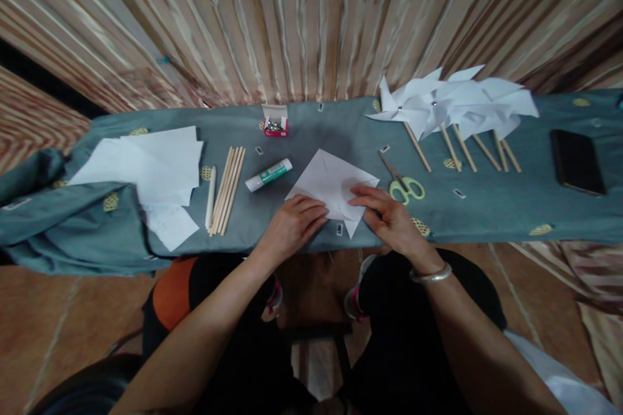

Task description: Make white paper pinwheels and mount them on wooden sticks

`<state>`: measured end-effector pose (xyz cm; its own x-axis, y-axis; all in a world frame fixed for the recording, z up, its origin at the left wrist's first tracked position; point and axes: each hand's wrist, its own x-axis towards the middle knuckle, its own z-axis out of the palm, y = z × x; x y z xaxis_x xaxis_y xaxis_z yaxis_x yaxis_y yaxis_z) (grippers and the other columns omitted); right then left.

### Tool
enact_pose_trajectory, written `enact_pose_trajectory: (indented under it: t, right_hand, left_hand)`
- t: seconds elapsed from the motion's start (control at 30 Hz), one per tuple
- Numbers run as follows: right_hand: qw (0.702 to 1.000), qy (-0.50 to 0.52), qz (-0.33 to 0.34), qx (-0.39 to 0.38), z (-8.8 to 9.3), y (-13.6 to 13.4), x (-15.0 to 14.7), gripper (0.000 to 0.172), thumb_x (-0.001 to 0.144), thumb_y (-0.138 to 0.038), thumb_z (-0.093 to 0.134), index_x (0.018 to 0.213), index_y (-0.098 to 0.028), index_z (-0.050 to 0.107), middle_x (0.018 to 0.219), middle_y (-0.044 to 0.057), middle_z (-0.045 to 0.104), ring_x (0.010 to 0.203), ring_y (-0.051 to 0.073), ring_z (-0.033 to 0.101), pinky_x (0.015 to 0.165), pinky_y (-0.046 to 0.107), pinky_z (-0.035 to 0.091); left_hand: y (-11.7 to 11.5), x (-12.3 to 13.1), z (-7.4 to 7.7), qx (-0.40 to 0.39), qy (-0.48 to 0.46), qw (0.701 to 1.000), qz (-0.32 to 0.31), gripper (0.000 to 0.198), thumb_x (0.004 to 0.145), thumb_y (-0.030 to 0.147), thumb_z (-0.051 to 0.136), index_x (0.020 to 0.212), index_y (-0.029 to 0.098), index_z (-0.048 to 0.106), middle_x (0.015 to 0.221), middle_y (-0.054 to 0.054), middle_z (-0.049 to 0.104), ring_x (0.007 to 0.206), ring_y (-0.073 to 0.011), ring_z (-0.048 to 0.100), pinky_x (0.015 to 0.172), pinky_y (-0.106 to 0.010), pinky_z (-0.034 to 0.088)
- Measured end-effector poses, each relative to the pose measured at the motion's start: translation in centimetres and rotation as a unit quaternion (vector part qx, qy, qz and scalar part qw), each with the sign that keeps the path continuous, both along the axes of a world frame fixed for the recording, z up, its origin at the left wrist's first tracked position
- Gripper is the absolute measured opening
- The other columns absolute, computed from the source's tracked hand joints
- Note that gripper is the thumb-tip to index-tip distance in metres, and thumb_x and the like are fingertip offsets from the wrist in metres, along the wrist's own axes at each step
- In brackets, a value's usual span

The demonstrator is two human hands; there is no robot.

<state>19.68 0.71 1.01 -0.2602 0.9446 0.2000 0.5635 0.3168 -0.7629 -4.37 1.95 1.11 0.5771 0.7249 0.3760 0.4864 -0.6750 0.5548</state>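
A white paper square point(327, 178) with cut slits lies on the cloth in front of me, one corner pointing away and a pointed flap turned out at the near edge. My left hand point(298, 225) grips its near-left edge, fingers together and bent on top of the sheet. On the other side, my right hand point(387, 213) holds the near-right part of the sheet, its fingers on the paper and the thumb tucked close. Right beside this hand are green-handled scissors point(407, 189), lying partly spread. A glue stick point(268, 174) lies left of the paper.
Several wooden sticks point(227, 191) and a white pen-like stick point(211, 198) lie left, next to white paper sheets point(163, 162). A small red box point(276, 124) of metal pins stands behind. Paper pinwheels point(438, 104) on sticks and a black phone point(578, 161) lie right on the green cloth point(506, 207).
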Motion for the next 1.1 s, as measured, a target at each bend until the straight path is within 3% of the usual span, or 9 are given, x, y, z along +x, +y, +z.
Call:
enact_pose_trajectory:
  t: [0.1,0.3,0.47,0.7,1.1]
  right_hand:
    - [1.000,0.000,-0.012,-0.004,0.3,-0.2,-0.4,0.029,0.080,-0.015,0.055,0.101,-0.025,0.072,0.125,0.008,0.065,0.119,0.026,0.057,0.105,0.048,0.043]
    - [0.996,0.059,-0.063,-0.017,0.6,-0.1,-2.0,0.016,0.080,-0.036,0.070,0.092,-0.026,0.073,0.130,0.008,0.061,0.121,0.027,0.056,0.106,0.048,0.041]
    - [0.994,0.075,-0.084,-0.014,0.0,0.3,-3.1,0.011,0.083,-0.034,0.066,0.079,-0.025,0.072,0.131,0.007,0.060,0.123,0.026,0.054,0.107,0.048,0.039]
    - [0.993,0.054,-0.108,-0.001,-0.4,0.5,-3.8,0.009,0.082,-0.032,0.065,0.078,-0.025,0.070,0.131,0.006,0.061,0.121,0.026,0.055,0.106,0.049,0.041]
    - [0.990,0.021,-0.131,0.039,0.0,0.0,-4.0,0.008,0.084,-0.031,0.064,0.087,-0.025,0.069,0.129,0.008,0.060,0.122,0.027,0.054,0.107,0.048,0.041]
  left_hand:
    - [0.0,0.3,0.0,-0.019,-0.036,0.999,0.023,0.020,0.093,0.025,0.053,0.099,0.015,0.070,0.100,-0.010,0.073,0.094,-0.0203,0.063,0.086,-0.038,0.053]
    - [-0.1,0.7,-0.5,-0.040,-0.057,0.996,0.057,0.016,0.091,0.020,0.055,0.089,0.017,0.070,0.097,-0.009,0.073,0.092,-0.0204,0.063,0.085,-0.039,0.050]
    - [-0.3,0.9,-0.4,-0.039,-0.061,0.995,0.067,0.014,0.091,0.020,0.055,0.089,0.016,0.068,0.097,-0.009,0.072,0.091,-0.0204,0.063,0.085,-0.039,0.049]
    - [-0.6,1.0,0.0,-0.079,-0.045,0.992,0.086,0.023,0.091,0.021,0.055,0.112,0.019,0.064,0.089,-0.006,0.069,0.084,-0.0187,0.063,0.080,-0.034,0.051]
    - [-0.6,1.1,-0.5,-0.054,-0.057,0.994,0.079,0.021,0.092,0.022,0.053,0.103,0.017,0.071,0.093,-0.008,0.071,0.087,-0.0192,0.064,0.082,-0.034,0.050]
